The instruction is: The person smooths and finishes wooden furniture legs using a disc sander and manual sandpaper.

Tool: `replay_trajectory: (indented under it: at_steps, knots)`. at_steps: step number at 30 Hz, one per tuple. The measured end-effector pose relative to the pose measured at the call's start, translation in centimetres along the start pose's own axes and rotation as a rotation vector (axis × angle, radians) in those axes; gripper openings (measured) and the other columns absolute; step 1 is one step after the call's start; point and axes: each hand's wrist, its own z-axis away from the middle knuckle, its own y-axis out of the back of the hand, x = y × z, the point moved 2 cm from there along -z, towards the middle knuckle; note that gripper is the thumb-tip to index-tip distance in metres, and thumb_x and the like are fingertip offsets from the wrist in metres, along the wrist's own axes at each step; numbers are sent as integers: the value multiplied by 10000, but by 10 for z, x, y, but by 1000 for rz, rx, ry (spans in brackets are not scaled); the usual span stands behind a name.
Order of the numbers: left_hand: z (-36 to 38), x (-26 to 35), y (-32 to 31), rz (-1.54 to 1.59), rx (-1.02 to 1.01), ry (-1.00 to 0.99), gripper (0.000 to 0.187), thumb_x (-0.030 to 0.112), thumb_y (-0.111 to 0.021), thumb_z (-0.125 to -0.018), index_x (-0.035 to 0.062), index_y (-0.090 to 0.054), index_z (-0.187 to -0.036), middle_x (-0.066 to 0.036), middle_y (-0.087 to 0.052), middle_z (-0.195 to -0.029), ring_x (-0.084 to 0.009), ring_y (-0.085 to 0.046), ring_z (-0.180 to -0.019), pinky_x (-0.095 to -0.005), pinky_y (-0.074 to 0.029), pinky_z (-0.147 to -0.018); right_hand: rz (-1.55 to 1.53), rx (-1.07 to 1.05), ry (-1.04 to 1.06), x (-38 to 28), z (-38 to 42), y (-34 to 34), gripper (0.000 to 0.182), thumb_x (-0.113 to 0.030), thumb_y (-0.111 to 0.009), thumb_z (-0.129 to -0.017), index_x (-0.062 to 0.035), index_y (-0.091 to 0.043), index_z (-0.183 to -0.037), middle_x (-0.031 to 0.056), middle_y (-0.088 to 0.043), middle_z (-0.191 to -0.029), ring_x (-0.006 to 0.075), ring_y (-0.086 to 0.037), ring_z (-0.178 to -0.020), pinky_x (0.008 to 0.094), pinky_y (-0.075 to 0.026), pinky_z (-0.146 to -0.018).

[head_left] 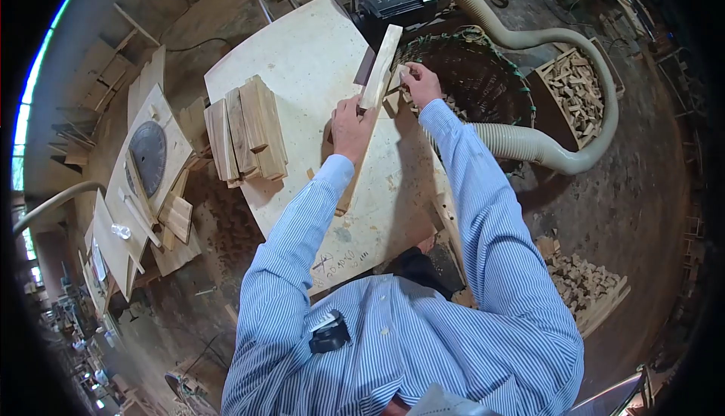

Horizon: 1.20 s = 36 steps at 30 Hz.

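A pale wooden strip (384, 61) lies lengthwise on the light tabletop (302, 53), pointing away from me. My left hand (351, 127) has its fingers closed on the strip's near end. Just right of the strip, my right hand (421, 85) is closed in a pinch at a small wood piece (396, 77), partly covered by the fingers. A longer wooden bar (361, 170) runs along the table beneath and beside my left hand. Left of that hand sits a stack of short boards (245, 129).
A dark woven basket (491, 76) stands right of the table, beside a ribbed hose (521, 144). Farther right is a crate of wood offcuts (578, 95). A black motor (396, 2) sits beyond the table. At left, a round saw blade (147, 157) lies on a board.
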Motion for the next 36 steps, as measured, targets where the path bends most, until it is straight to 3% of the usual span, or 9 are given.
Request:
replay_trajectory:
  at_steps: [2, 4, 10, 12, 17, 25, 29, 33, 36]
  knots:
    - [-8, 1, -8, 3, 10, 26, 487, 319, -755, -939, 28, -663, -1319, -197, -644, -1242, -389, -601, -1174, -492, -471, -1043, 21, -22, -17, -4, 2, 2, 384, -192, -776, -949, -49, -731, -1303, 123, -799, -1027, 194, -750, -867, 350, -594, -818]
    - [-19, 3, -16, 17, 0, 51, 513, 336, -756, -938, 27, -655, -1335, -206, -642, -1251, -399, -596, -1183, -490, -464, -1056, 102, -155, -8, -6, 4, 2, 385, -196, -773, -958, -36, -726, -1305, 133, -797, -1028, 203, -748, -873, 351, -592, -831]
    - [-44, 15, -42, -114, 6, 174, 654, 445, -771, -909, 51, -626, -1411, -201, -627, -1310, -404, -568, -1240, -497, -441, -1098, 45, -132, -54, -5, 18, -1, 422, -247, -775, -956, -26, -719, -1311, 159, -792, -1089, 233, -749, -934, 364, -586, -880]
    - [-49, 24, -41, -187, -24, 255, 692, 475, -776, -898, 62, -619, -1431, -192, -622, -1326, -397, -558, -1261, -502, -434, -1107, 171, -87, 62, -2, 18, -3, 448, -230, -765, -978, -5, -689, -1358, 139, -798, -1046, 169, -740, -866, 330, -588, -788]
    - [-47, 24, -41, -175, -14, 318, 696, 500, -807, -863, 75, -661, -1395, -165, -624, -1324, -379, -552, -1276, -499, -433, -1113, 171, -121, 59, -13, 26, 2, 518, -344, -731, -980, -21, -680, -1382, 198, -772, -1169, 309, -742, -1051, 404, -564, -961]
    - [-50, 28, -40, -169, -7, 340, 650, 473, -834, -840, 80, -695, -1339, -139, -635, -1309, -358, -567, -1269, -497, -430, -1124, 224, -169, 87, -13, 24, 15, 514, -316, -705, -980, -46, -658, -1415, 220, -751, -1235, 357, -735, -1103, 451, -558, -990]
    - [-50, 21, -43, -151, 5, 321, 642, 456, -836, -839, 77, -695, -1338, -134, -636, -1313, -355, -564, -1284, -492, -426, -1135, -130, -39, -11, -1, 95, 68, 614, -350, -703, -1003, 17, -567, -1476, 240, -723, -1252, 334, -735, -1115, 421, -554, -963]
    - [-54, 18, -43, -122, 22, 332, 649, 446, -833, -840, 66, -688, -1345, -136, -634, -1323, -352, -563, -1286, -486, -422, -1142, 248, -40, 83, 4, 248, 153, 454, -307, -748, -981, 34, -652, -1266, 194, -687, -1121, 342, -684, -1008, 420, -544, -911]
    - [-58, 16, -44, -131, 24, 330, 658, 446, -825, -844, 54, -680, -1352, -138, -633, -1330, -349, -559, -1291, -479, -419, -1146, 438, -134, -162, 19, 353, 192, 488, -364, -749, -964, 17, -650, -1252, 223, -673, -1123, 394, -674, -1025, 467, -542, -896]
